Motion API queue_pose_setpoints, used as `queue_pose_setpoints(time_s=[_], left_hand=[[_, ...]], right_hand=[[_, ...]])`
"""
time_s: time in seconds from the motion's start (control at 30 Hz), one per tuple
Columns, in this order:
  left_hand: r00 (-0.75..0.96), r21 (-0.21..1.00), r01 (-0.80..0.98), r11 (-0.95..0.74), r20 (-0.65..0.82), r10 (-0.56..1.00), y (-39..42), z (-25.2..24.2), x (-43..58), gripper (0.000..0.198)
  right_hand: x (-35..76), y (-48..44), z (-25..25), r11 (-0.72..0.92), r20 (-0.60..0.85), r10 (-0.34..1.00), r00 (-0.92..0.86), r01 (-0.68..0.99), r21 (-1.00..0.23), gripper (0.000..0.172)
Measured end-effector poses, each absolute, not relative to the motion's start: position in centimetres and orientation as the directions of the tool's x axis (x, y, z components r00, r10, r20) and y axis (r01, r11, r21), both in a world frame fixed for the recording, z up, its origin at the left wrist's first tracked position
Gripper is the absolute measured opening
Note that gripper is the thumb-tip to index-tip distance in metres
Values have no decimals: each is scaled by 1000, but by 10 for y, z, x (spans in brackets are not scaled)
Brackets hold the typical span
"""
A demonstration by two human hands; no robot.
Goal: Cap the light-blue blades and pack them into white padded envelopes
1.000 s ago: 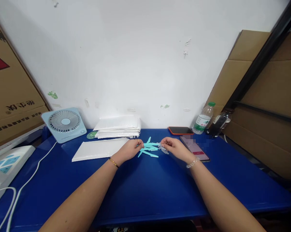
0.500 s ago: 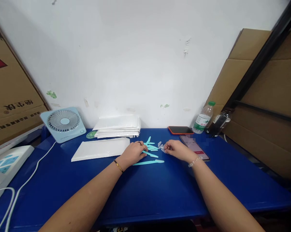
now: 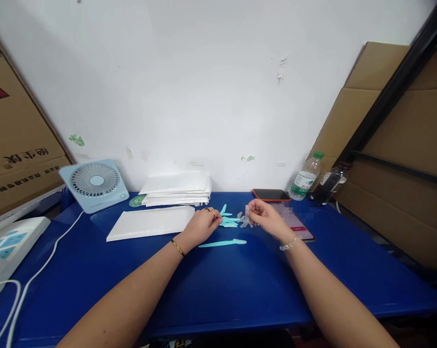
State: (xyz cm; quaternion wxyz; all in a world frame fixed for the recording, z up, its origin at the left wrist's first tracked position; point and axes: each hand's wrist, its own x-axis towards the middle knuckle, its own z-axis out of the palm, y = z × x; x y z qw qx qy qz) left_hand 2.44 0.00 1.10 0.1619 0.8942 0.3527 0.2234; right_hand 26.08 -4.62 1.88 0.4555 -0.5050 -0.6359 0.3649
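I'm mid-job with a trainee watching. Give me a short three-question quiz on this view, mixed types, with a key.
1. True or false: the right hand is gripping the fan.

2. Which of these lies nearest the person wearing the camera?
A. the stack of white packets
B. the lone turquoise tool
C. the orange-edged phone

3. Fill in the blank: the clear bottle near the wall has a ____ cap.

Key:
1. False; that hand pinches a small translucent piece.
2. B; it lies by itself on the blue table, closer to the front edge than the other two.
3. green
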Motion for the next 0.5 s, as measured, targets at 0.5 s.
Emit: queue_pose_setpoints(time_s=[0.5], left_hand=[[597, 654, 507, -561, 203, 776, 1, 13, 23, 31]], right_hand=[[253, -45, 18, 176, 173, 984, -37, 120, -977, 32]])
